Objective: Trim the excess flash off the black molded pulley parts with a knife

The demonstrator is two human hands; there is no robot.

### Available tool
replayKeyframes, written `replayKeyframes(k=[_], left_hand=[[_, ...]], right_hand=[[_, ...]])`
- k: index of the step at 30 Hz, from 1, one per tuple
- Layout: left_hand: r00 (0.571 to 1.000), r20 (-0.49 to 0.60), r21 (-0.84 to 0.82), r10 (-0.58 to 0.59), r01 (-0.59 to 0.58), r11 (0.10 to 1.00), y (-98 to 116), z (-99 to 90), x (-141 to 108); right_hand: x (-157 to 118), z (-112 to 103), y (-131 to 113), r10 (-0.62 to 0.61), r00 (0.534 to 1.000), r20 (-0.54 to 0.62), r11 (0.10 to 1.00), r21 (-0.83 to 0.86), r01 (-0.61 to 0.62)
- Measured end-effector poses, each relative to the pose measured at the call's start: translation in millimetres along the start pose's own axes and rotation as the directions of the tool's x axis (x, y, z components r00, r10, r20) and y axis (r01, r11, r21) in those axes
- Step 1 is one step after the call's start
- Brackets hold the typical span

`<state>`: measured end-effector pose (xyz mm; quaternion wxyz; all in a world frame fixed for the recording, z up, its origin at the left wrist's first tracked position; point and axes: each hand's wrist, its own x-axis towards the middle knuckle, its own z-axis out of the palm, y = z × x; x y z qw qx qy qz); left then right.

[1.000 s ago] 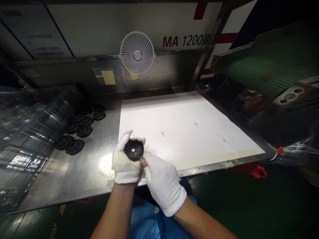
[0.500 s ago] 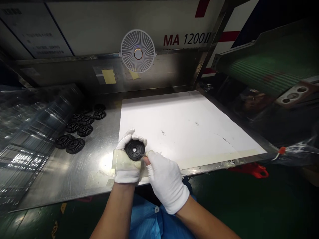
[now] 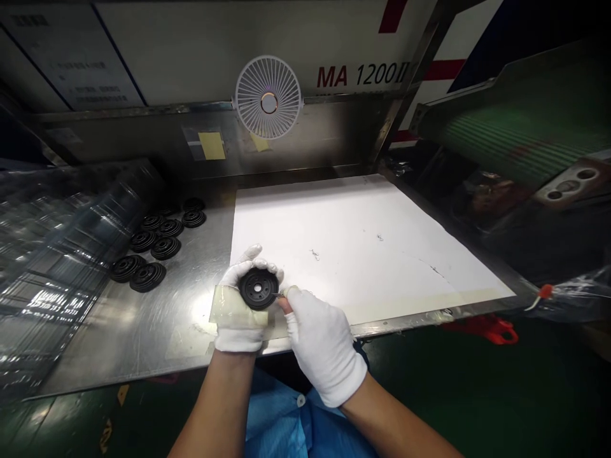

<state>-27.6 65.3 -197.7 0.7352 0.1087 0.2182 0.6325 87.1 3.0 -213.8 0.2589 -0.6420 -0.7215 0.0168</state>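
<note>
My left hand [image 3: 238, 299], in a white glove with clear yellowish tape round the palm, holds a round black wheel-like part [image 3: 258, 289]. The part has a light hole in its centre and smaller holes around it. My right hand [image 3: 324, 337], also gloved, is closed at the part's lower right rim. A thin, pointed sliver [image 3: 278, 295] shows between its fingertips and reaches the rim; its kind is too small to make out. One bare fingertip pokes out of the right glove. Several like black parts [image 3: 165, 248] lie on the metal table to the left.
A large white sheet [image 3: 344, 248] covers much of the metal table [image 3: 191, 299], with small dark shavings on it. Clear plastic trays [image 3: 62, 254] stand at the left. A round fan [image 3: 268, 98] is at the back, and a green ribbed machine part [image 3: 520, 121] at the right.
My right hand has shifted slightly right, so the thin sliver at the rim shows more. The left hand keeps hold of the black part. The whole view has moved a little.
</note>
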Motion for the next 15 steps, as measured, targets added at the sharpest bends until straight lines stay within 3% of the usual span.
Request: replayKeyframes(k=[9,15], left_hand=[[0.983,-0.036,0.038,0.178,-0.177,0.984,-7,-4.4,7],[0.995,0.086,0.098,-0.058,0.049,0.994,4,-4.5,-6]], right_hand=[[-5,8,-16,-0.034,0.999,0.042,0.998,0.061,0.032],[-1,2,-8,-0.021,0.999,0.031,0.997,0.070,0.019]])
